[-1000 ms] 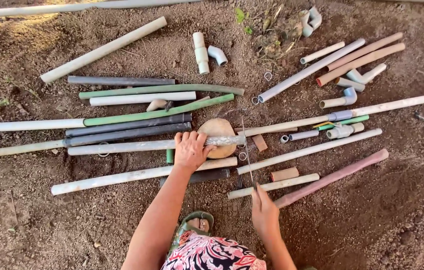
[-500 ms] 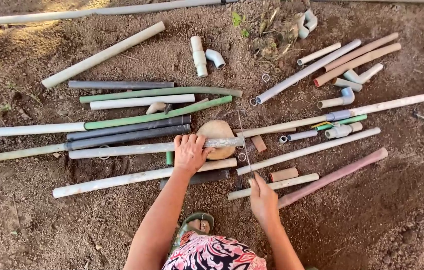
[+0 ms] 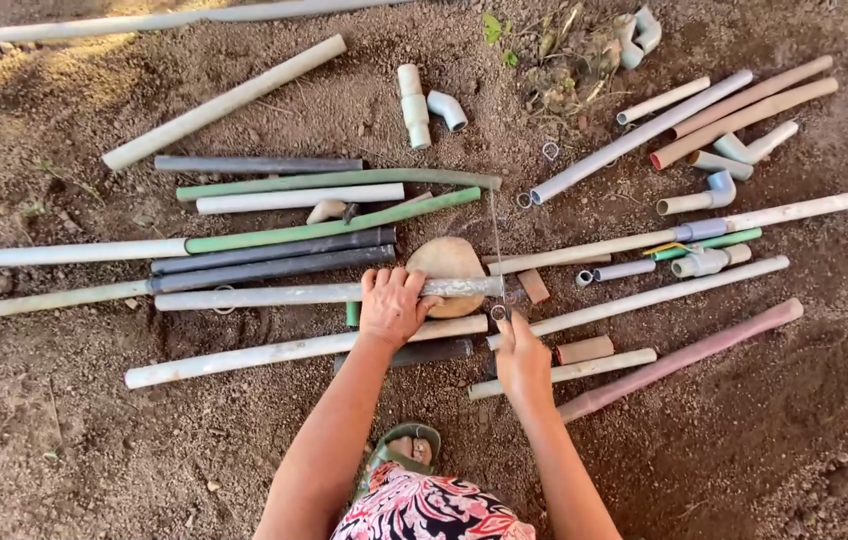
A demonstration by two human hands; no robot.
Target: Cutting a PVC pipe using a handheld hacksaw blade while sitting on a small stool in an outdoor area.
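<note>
Lying across bare dirt point(image 3: 94, 420): many scattered pipes. Grey pipe point(image 3: 274, 295) rests on rounded stone point(image 3: 444, 262), its end over stone. Left hand point(image 3: 394, 305) clamped on pipe beside stone. Right hand point(image 3: 522, 362) grips thin hacksaw blade point(image 3: 494, 240) upright at pipe end.

Open dirt ground point(image 3: 94, 440) lies free at lower left and lower right. Stacked pipes point(image 3: 274, 255) block the left approach; a long white pipe point(image 3: 304, 350) bars the near side. Between the left hand point(image 3: 394, 305) and right hand point(image 3: 522, 355), a thin saw blade point(image 3: 496, 245) and flat stone point(image 3: 447, 262) crowd the gap.
</note>
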